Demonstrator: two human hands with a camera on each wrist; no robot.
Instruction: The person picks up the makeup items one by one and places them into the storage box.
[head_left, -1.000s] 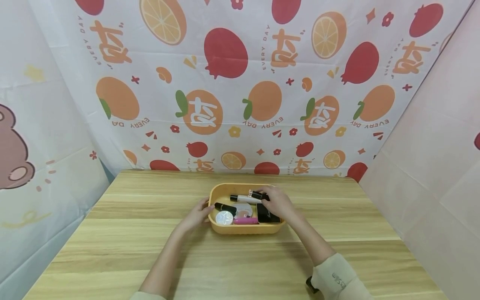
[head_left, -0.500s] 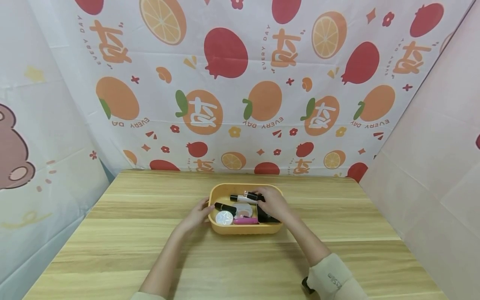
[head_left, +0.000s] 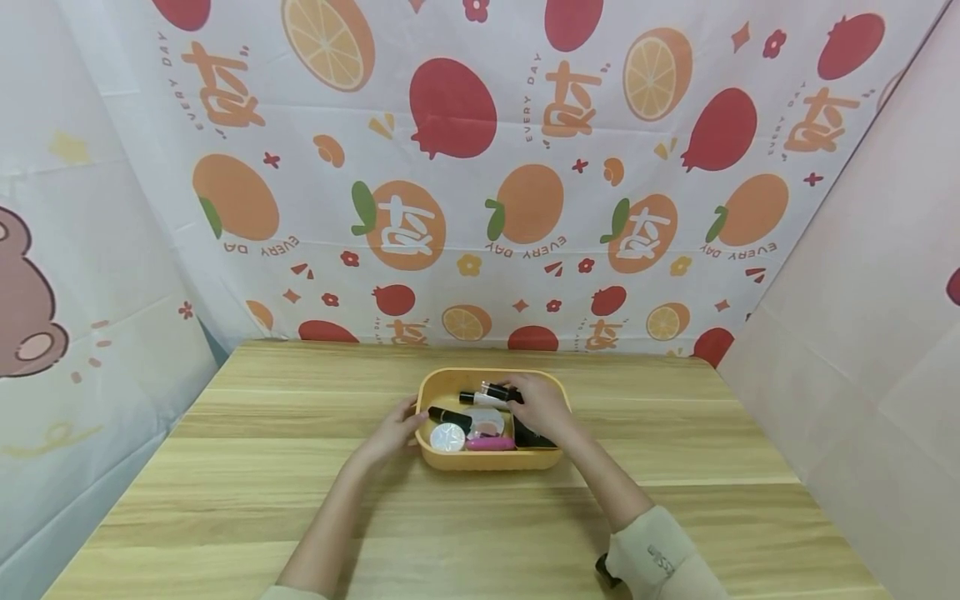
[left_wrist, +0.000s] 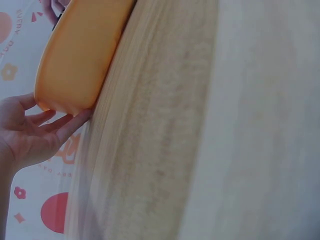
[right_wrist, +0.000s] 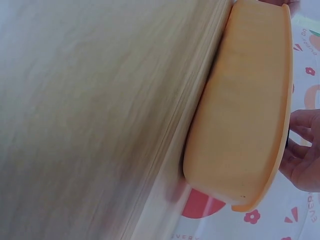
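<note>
A yellow plastic basket (head_left: 495,461) stands on the table with several cosmetics in it. My left hand (head_left: 392,431) grips its left end, thumb at the rim and fingers against the outer wall, as the left wrist view also shows. Over the basket's right half my right hand (head_left: 542,407) pinches a small black tube with a clear end (head_left: 497,391), perhaps a lipstick. Just beneath that lies a white tube with a black cap (head_left: 480,399). A flat black case (head_left: 531,437) sits under my right hand, partly hidden. In the right wrist view the basket's wall hides the fingertips.
Also in the basket are a black tube (head_left: 450,417), a round star-patterned compact (head_left: 447,437), a clear round case (head_left: 486,422) and a pink tube (head_left: 491,444). Wooden tabletop (head_left: 300,467) surrounds it. A fruit-printed cloth (head_left: 465,217) hangs behind the table.
My right hand has moved left with the small black tube, which now lies more over the white tube and covers less of the right rim. My left hand stays on the basket.
</note>
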